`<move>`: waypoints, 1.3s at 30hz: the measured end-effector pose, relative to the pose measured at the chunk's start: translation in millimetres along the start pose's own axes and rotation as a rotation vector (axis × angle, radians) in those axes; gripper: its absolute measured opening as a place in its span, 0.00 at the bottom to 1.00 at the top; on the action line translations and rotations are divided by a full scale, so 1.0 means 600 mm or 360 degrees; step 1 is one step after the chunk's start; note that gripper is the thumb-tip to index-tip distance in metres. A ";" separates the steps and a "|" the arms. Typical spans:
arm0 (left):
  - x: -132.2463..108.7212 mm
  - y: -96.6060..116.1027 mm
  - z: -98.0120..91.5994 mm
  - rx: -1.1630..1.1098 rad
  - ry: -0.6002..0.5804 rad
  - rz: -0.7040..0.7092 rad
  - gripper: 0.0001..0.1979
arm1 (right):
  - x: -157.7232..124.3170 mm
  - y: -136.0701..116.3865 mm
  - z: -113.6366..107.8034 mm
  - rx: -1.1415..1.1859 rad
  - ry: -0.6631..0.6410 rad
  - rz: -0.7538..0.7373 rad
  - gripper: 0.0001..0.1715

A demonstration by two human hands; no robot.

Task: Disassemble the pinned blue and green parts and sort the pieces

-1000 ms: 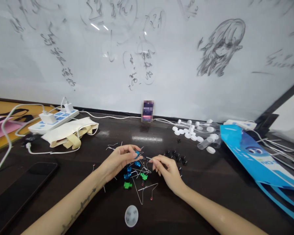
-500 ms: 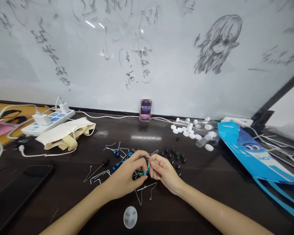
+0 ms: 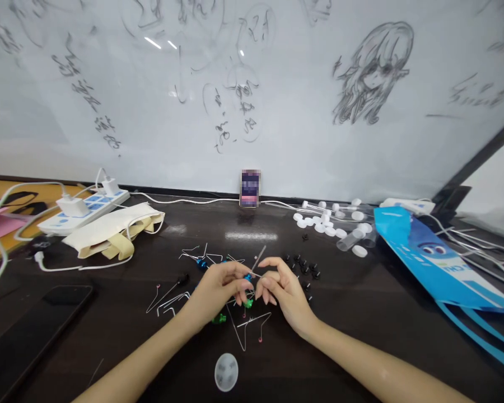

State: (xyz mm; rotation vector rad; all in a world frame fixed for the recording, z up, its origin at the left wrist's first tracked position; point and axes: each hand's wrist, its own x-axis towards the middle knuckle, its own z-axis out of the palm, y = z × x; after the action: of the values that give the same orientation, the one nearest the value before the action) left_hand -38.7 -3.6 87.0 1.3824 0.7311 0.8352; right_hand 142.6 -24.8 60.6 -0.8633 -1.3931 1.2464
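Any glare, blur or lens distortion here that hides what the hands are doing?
Head view: glare streaks the whiteboard and the dark table, clear of the hands; left hand, on a blue piece, and right hand, on a thin wire, look sharp; the lens bows straight edges; the small card is pixelated.

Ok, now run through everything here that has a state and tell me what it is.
Left hand, grip shut on the blue bead.
Right hand, grip shut on the wire pin.
Power strip, two chargers plugged in.
Phone, screen dark, lying flat.
Clear tube, lying on its side.
Canvas bag, slumped flat.
Blue bag, lying flat.
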 end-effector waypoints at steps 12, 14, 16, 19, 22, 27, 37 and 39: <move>0.004 0.006 -0.019 -0.0205 -0.0064 -0.0095 0.10 | -0.013 -0.012 0.002 -0.0535 0.0031 -0.0098 0.14; 0.003 0.010 -0.018 -0.0143 -0.0066 -0.0068 0.10 | -0.012 -0.011 0.002 -0.0538 0.0006 -0.0082 0.14; 0.004 0.011 -0.018 -0.0110 -0.0065 -0.0048 0.10 | -0.012 -0.011 0.002 -0.0547 -0.0018 -0.0065 0.14; 0.006 0.005 -0.018 -0.0072 -0.0050 -0.0012 0.09 | -0.011 -0.011 0.002 -0.0523 -0.0042 -0.0023 0.15; 0.009 -0.003 -0.019 -0.0053 -0.0042 0.0031 0.09 | -0.010 -0.011 0.002 -0.0435 -0.0068 0.0027 0.16; 0.010 -0.007 -0.019 0.0000 -0.0040 0.0043 0.09 | -0.008 -0.008 0.001 -0.0344 -0.0078 0.0070 0.16; 0.005 0.008 -0.017 0.0238 -0.0013 0.0025 0.08 | -0.003 -0.005 0.000 -0.0025 -0.0243 0.0286 0.16; 0.004 0.007 -0.018 0.0277 0.0004 0.0038 0.06 | -0.002 -0.004 0.001 0.0063 -0.0246 0.0355 0.16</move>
State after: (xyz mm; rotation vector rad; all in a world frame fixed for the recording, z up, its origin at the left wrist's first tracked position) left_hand -46.8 4.0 90.3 1.5477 0.8056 0.8074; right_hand 142.8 -26.7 62.7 -0.9303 -1.4165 1.5334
